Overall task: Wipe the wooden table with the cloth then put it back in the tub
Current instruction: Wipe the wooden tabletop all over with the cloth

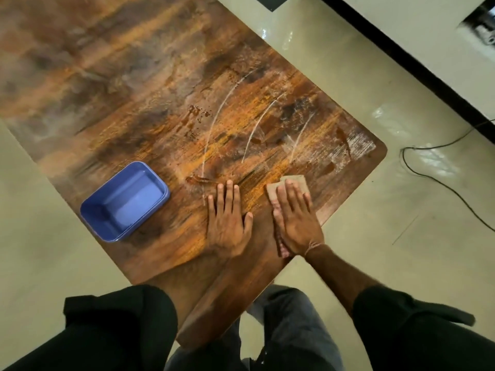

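Note:
The wooden table (150, 84) fills the upper left, with curved wet streaks and droplets on its right part. A brownish cloth (293, 183) lies near the table's right front edge under my right hand (296, 220), which presses it flat with straight fingers. My left hand (227, 223) rests flat on the bare wood just left of it, fingers straight. The blue rectangular tub (126, 202) stands on the table to the left of both hands, with nothing visible inside it.
Glossy pale floor tiles (401, 236) surround the table. A black cable (439, 180) trails over the floor at the right. A white wall with a dark base (417, 76) runs across the upper right. My legs show below the table edge.

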Available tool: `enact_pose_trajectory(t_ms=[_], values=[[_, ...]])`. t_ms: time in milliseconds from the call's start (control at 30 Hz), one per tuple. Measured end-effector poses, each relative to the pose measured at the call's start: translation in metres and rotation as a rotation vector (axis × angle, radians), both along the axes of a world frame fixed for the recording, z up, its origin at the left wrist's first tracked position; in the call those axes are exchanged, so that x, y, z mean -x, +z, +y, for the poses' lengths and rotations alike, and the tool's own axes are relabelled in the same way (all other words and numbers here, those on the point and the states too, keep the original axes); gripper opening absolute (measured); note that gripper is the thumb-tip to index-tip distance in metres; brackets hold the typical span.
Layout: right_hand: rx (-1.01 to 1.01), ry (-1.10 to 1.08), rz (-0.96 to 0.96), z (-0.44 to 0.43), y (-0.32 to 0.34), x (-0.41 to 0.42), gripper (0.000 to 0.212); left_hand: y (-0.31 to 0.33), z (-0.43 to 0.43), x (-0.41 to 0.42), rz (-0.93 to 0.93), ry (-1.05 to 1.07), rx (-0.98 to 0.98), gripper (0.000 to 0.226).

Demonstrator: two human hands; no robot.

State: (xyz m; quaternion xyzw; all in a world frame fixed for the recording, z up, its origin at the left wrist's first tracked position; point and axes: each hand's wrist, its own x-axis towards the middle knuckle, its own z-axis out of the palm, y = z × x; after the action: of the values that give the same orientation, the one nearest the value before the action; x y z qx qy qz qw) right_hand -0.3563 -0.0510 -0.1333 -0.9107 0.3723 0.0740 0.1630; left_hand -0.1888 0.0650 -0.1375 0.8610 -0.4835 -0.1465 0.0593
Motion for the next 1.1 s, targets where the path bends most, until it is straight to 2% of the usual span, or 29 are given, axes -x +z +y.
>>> enact_pose_trajectory(t_ms=[100,200,267,333,433,600,700,767,833,933,1000,1100], values=[[-0.002,-0.21,0.054,-0.042,0.0,-0.005,0.072,-0.002,0.001,0.001,-0.01,0.003,0.005,0.078],[-0.007,-0.268,0.04,-0.034,0.001,-0.016,0.07,0.0,-0.002,0.003,-0.001,0.014,-0.005,0.079],[0.005,-0.174,0.02,-0.008,0.002,-0.016,0.069,0.002,-0.008,0.007,0.007,0.018,-0.013,0.08],[0.044,0.01,0.0,0.006,-0.001,-0.006,0.066,0.003,-0.015,0.01,0.024,0.033,-0.019,0.081],[0.048,0.189,-0.018,-0.029,-0.004,0.008,0.065,0.002,-0.025,0.014,0.013,0.06,-0.047,0.082],[-0.001,-0.008,0.05,-0.111,0.0,0.015,0.068,-0.003,-0.04,0.024,-0.025,0.169,-0.057,0.082],[0.002,-0.05,0.03,-0.11,0.002,0.01,0.07,-0.006,-0.05,0.031,-0.044,0.222,-0.06,0.082],[0.01,0.004,0.005,-0.092,0.001,0.01,0.069,-0.007,-0.058,0.033,-0.042,0.24,-0.069,0.083],[0.025,0.175,-0.001,-0.076,-0.003,0.016,0.067,-0.008,-0.064,0.034,-0.039,0.261,-0.073,0.084],[0.035,0.369,-0.038,-0.101,-0.007,0.024,0.065,-0.008,-0.07,0.035,-0.029,0.291,-0.063,0.084],[0.047,0.372,-0.026,-0.131,-0.008,0.025,0.066,-0.008,-0.072,0.035,-0.026,0.303,-0.064,0.084],[0.034,0.209,0.034,-0.171,-0.004,0.018,0.068,-0.009,-0.069,0.036,-0.022,0.311,-0.066,0.083]])
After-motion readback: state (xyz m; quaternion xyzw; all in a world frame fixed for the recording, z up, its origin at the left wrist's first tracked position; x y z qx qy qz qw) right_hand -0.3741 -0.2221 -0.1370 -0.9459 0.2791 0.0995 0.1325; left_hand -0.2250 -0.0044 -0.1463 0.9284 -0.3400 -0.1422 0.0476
